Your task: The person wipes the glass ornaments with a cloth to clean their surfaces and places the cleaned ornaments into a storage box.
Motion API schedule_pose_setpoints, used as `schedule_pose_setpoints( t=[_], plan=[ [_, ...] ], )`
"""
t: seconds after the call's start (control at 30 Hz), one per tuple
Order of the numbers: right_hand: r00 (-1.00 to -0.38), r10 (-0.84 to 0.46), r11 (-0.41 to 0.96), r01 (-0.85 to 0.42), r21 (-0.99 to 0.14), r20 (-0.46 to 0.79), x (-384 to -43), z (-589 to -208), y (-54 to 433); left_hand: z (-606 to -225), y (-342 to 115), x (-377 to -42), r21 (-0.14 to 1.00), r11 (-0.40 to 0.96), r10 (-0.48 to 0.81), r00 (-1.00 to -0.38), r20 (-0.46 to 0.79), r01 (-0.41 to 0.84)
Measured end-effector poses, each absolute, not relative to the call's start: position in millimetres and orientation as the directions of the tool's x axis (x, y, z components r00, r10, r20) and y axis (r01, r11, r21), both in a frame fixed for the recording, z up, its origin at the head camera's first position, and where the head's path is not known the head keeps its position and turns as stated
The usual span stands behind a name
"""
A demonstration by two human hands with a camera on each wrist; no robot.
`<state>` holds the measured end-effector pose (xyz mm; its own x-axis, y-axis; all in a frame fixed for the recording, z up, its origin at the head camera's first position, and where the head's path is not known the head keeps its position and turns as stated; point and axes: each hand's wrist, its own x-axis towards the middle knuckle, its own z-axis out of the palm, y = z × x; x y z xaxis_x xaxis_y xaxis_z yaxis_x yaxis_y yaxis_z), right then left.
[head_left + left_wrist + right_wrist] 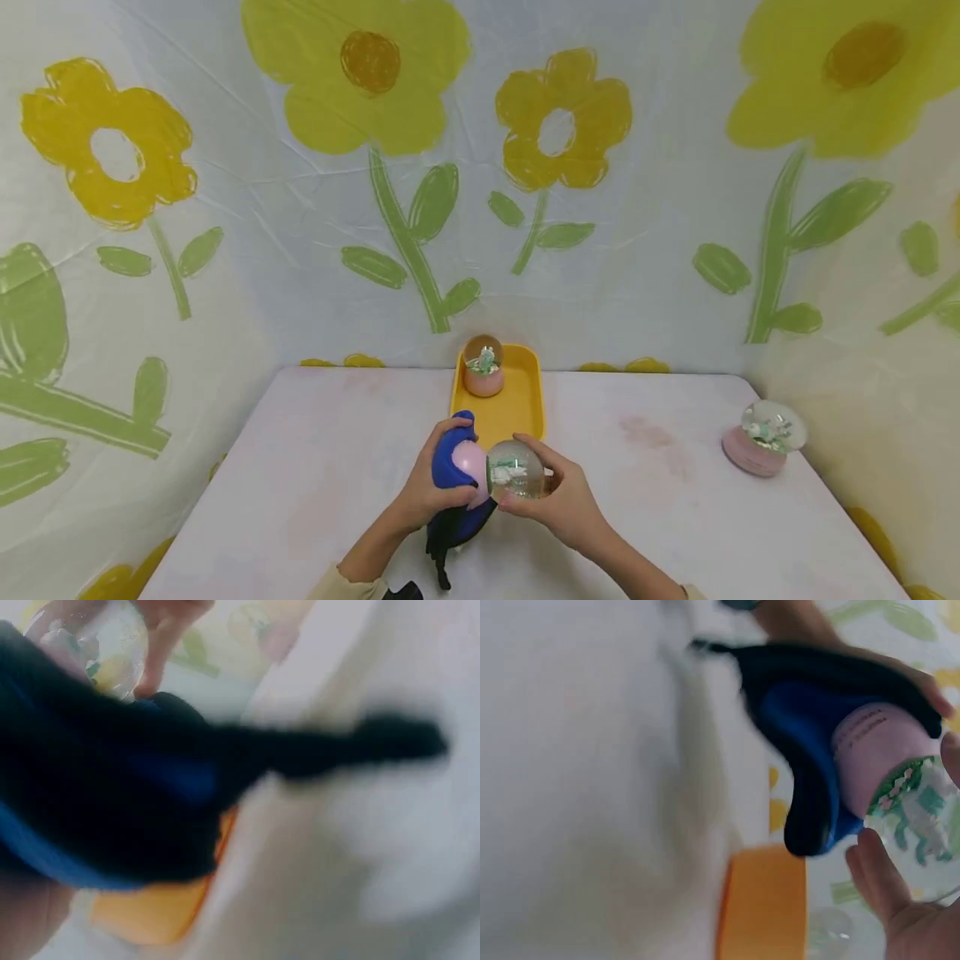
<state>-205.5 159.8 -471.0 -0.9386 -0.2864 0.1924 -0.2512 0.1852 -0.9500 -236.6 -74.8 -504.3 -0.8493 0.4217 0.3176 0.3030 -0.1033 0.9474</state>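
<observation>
A snow globe [516, 472] with a clear dome and pink base lies sideways between my two hands, above the table. My left hand [420, 490] grips the pink base [870, 746] through a blue-and-black cloth [448, 468] wrapped partly round it. A narrow dark end of the cloth hangs down toward me. My right hand [566, 498] holds the dome, thumb and fingers spread round the glass. Inside the dome, a white and green figure shows in the right wrist view, with small pink flowers by the base. The dark cloth hides much of the left wrist view.
Beyond my hands, a yellow tray [519, 410] stands on the white table [337, 450], with another pink-based snow globe [483, 379] at its far left. A third snow globe [757, 450] stands near the table's right edge. Flower-printed sheets [645, 250] enclose the back and sides.
</observation>
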Motion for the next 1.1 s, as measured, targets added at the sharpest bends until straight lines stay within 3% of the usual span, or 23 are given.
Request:
schedule_pose_setpoints(
  t=[0.07,0.1,0.17,0.23,0.27,0.3,0.37,0.43,0.5,0.53,0.6,0.67,0.73,1.1],
  plan=[
    [-0.831,-0.368,0.333,-0.537,-0.775,0.417,-205.8,-471.6,162.9,-505.3,-73.0,-238.6,0.963,-0.2,0.47,-0.845,0.255,0.179],
    [-0.729,-0.436,0.378,-0.68,-0.628,0.528,-206.9,-472.0,164.9,-506.0,-72.3,-239.5,0.963,-0.251,0.508,-0.832,0.221,0.102],
    [-0.463,-0.562,0.373,-0.882,-0.29,0.685,-209.8,-472.8,168.5,-507.1,-71.6,-239.5,0.951,-0.304,0.583,-0.801,0.135,-0.061],
    [-0.247,-0.63,0.323,-0.946,-0.042,0.737,-212.2,-474.2,171.2,-508.2,-71.3,-238.8,0.938,-0.306,0.623,-0.779,0.067,-0.164],
    [-0.192,-0.644,0.299,-0.954,0.013,0.74,-213.1,-475.2,172.1,-508.3,-71.3,-238.1,0.939,-0.299,0.624,-0.78,0.058,-0.169],
    [-0.185,-0.647,0.287,-0.958,0.012,0.74,-213.5,-476.6,172.8,-508.8,-71.2,-237.6,0.944,-0.291,0.618,-0.783,0.063,-0.153],
    [-0.308,-0.617,0.302,-0.943,-0.144,0.724,-212.8,-479.7,173.1,-509.9,-70.6,-237.1,0.963,-0.264,0.565,-0.817,0.114,-0.048],
    [-0.532,-0.545,0.324,-0.847,-0.422,0.649,-212.4,-481.7,172.1,-510.6,-69.9,-236.9,0.971,-0.22,0.503,-0.841,0.198,0.097],
    [-0.764,-0.421,0.335,-0.632,-0.699,0.489,-212.0,-482.6,169.7,-511.2,-69.8,-236.2,0.966,-0.134,0.458,-0.85,0.26,0.223],
    [-0.852,-0.349,0.318,-0.5,-0.806,0.391,-212.1,-482.3,167.8,-511.3,-70.0,-235.6,0.96,-0.091,0.443,-0.852,0.278,0.266],
    [-0.953,-0.22,0.267,-0.266,-0.926,0.21,-212.9,-481.2,163.6,-510.7,-71.0,-234.3,0.947,0.001,0.43,-0.855,0.29,0.321],
    [-0.987,-0.134,0.213,-0.121,-0.97,0.094,-213.2,-480.9,159.3,-510.0,-72.4,-232.9,0.937,0.081,0.42,-0.864,0.278,0.341],
    [-0.994,-0.101,0.152,-0.063,-0.986,0.048,-213.8,-480.6,155.5,-509.3,-73.9,-233.0,0.931,0.119,0.414,-0.87,0.269,0.345],
    [-0.969,-0.102,-0.034,-0.223,-0.974,0.226,-233.7,-461.1,156.0,-510.6,-79.8,-248.4,0.903,0.104,0.35,-0.865,0.359,0.416]
  ],
)
